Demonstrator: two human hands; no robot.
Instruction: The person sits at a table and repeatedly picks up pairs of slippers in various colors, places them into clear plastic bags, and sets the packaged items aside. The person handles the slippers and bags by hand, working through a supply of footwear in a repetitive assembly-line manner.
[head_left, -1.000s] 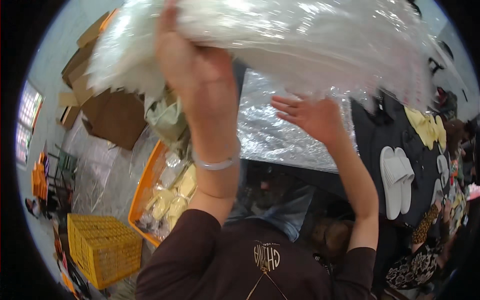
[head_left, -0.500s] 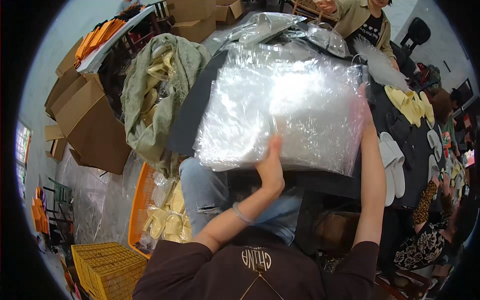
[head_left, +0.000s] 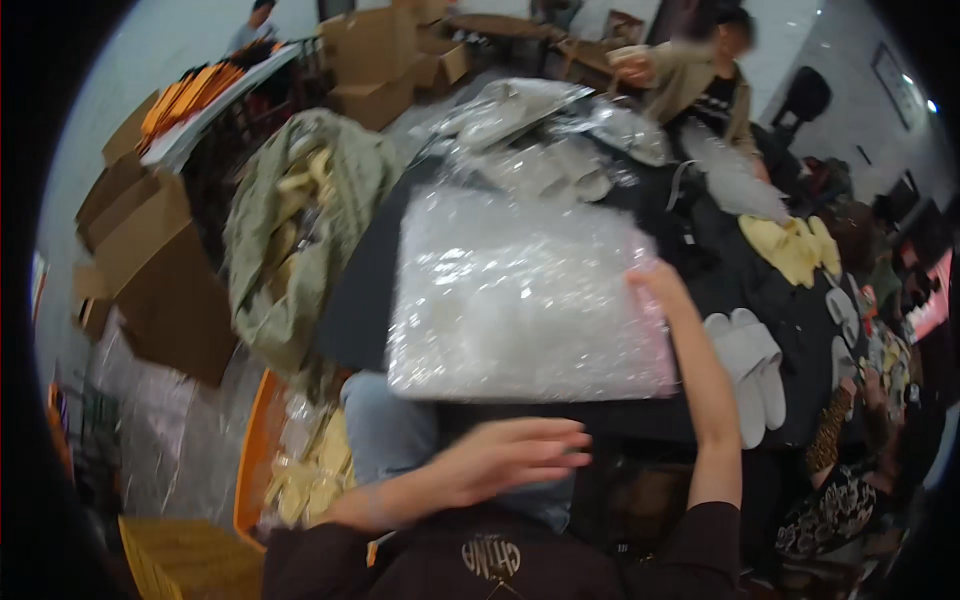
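A thick stack of clear plastic bags (head_left: pixel 525 310) lies flat on the black counter (head_left: pixel 362 310), directly in front of the person, with its near side close to the counter's edge. The right hand (head_left: pixel 660 285) is at the right side of the stack, where the plastic shows a pinkish tint, and its fingers touch this border; whether they pinch the bags or only rest on them, I cannot tell. The left hand (head_left: pixel 520 452) is in the air just before the near edge of the stack, with its fingers stretched and apart from the plastic, and no thing is visible in it. The two hands are well apart from each other.

As for how far the work has come, the state is mixed. Behind the stack there are pale slippers (head_left: pixel 560 172) which appear already covered by clear plastic. The white slippers (head_left: pixel 745 375), to the right of the stack, lie bare, and the yellow slippers (head_left: pixel 785 248) farther along the counter also look unwrapped. No single bag is seen separated from the stack in either hand, and no slipper is in them, so I judge that nothing is being filled at this instant.

At the left, a green sack (head_left: pixel 350 190) holds more yellow footwear, and the orange crate (head_left: pixel 250 450) contains yellow slippers with clear plastic among them; how many are wrapped is too blurred to count.
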